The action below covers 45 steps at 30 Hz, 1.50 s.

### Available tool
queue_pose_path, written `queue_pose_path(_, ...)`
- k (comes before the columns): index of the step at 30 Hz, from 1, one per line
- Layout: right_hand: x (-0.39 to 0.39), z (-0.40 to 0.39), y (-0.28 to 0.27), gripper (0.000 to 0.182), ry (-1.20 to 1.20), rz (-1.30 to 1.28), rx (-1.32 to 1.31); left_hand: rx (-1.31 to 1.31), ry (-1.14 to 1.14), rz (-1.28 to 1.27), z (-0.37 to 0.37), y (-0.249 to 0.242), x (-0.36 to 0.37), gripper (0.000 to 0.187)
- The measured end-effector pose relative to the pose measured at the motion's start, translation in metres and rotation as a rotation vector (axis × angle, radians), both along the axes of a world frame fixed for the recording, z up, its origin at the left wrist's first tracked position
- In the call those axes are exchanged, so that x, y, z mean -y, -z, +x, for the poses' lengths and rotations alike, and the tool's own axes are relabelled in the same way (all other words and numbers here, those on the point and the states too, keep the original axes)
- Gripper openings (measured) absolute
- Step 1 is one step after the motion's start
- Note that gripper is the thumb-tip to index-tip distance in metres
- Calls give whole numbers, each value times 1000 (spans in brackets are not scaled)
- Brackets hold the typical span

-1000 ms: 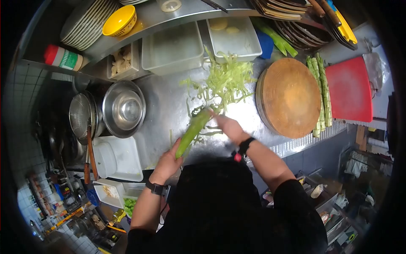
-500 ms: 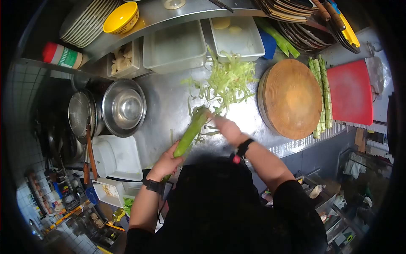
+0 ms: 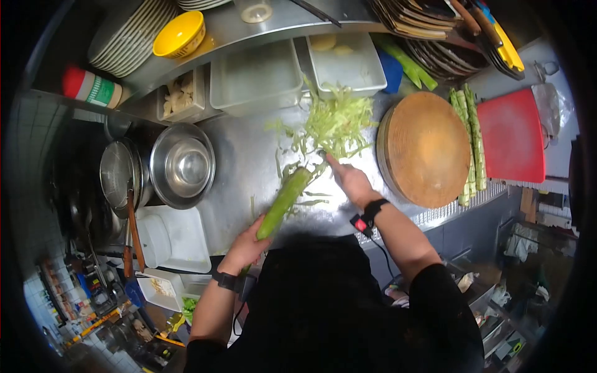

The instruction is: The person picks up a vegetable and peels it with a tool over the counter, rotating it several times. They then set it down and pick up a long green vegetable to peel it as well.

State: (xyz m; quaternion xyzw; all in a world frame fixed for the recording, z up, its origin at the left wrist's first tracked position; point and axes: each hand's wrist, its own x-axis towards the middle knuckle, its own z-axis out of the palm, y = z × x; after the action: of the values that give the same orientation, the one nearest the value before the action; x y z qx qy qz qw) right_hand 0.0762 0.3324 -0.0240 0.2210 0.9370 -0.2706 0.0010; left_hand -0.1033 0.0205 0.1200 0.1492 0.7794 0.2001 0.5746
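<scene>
My left hand (image 3: 246,248) is closed around the lower end of a green celtuce stem (image 3: 286,200), which slants up and away over the steel counter. To the right of the stem's far end, my right hand (image 3: 354,184) is closed on a peeler (image 3: 322,153). Only a small dark part of that tool shows past the fingers, and it is apart from the stem. A heap of pale green peelings (image 3: 342,118) lies just beyond the right hand. More loose strips (image 3: 313,202) are scattered beside the stem.
A round wooden chopping block (image 3: 426,149) stands on the right, with peeled-looking green stems (image 3: 477,143) and a red board (image 3: 513,138) beyond it. Metal bowls (image 3: 186,165) sit left. White bins (image 3: 256,99) line the back, under a shelf holding a yellow bowl (image 3: 179,34).
My right hand has moved slightly right and away from the stem, toward the peelings. The stem's far end has shifted a little nearer to me; my left hand still grips it.
</scene>
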Motion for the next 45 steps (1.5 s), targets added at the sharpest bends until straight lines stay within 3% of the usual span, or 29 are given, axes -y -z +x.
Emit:
queue_pose_path(6,61,-11,-8,75,-133,-88,-233,-24,-7,27,1,1,0,82)
queue_pose_path(8,36,-5,-4,70,-49,-153,68,-26,-10,22,3,2,2,82)
queue_pose_path(9,20,1,4,73,-43,-31,94,-34,-15,24,3,1,3,82)
queue_pose_path(13,18,4,-10,65,17,-43,77,9,13,20,3,2,5,82)
queue_pose_path(15,36,-3,-14,64,-38,-141,-122,100,-90,91,0,16,8,82)
queue_pose_path(19,61,-7,-24,61,-8,-179,-199,110,-51,131,-7,37,12,81)
queue_pose_path(21,61,-7,-22,63,-11,-183,-215,-253,265,304,-10,48,16,83)
queue_pose_path(23,64,-6,-21,66,-10,-184,-231,-287,238,198,-6,34,5,83)
queue_pose_path(26,81,-9,-31,71,-137,-179,-222,-283,210,92,-5,23,-7,82)
queue_pose_path(29,94,-14,-40,72,-416,-13,-212,-171,169,13,-3,-3,-27,78)
queue_pose_path(30,84,-15,-30,72,-409,-16,-213,-100,129,-61,-1,-11,-33,77)
queue_pose_path(32,38,-16,-10,75,35,-529,-109,-31,81,-72,-1,-15,-30,76)
queue_pose_path(34,-6,-9,11,77,14,-44,124,33,35,-76,-2,-15,-24,74)
queue_pose_path(38,41,-9,-23,81,-66,-82,-182,-103,38,89,0,7,-16,72)
queue_pose_path(39,56,-10,-26,71,-147,-173,-120,-165,78,114,2,9,-13,71)
queue_pose_path(42,74,-12,-16,74,-329,-57,-136,-209,131,100,3,6,-16,71)
queue_pose_path(44,20,-10,8,76,36,-375,49,-168,104,44,4,-5,-21,71)
queue_pose_path(45,-5,-8,-3,78,34,-99,213,-132,80,-13,3,-10,-22,72)
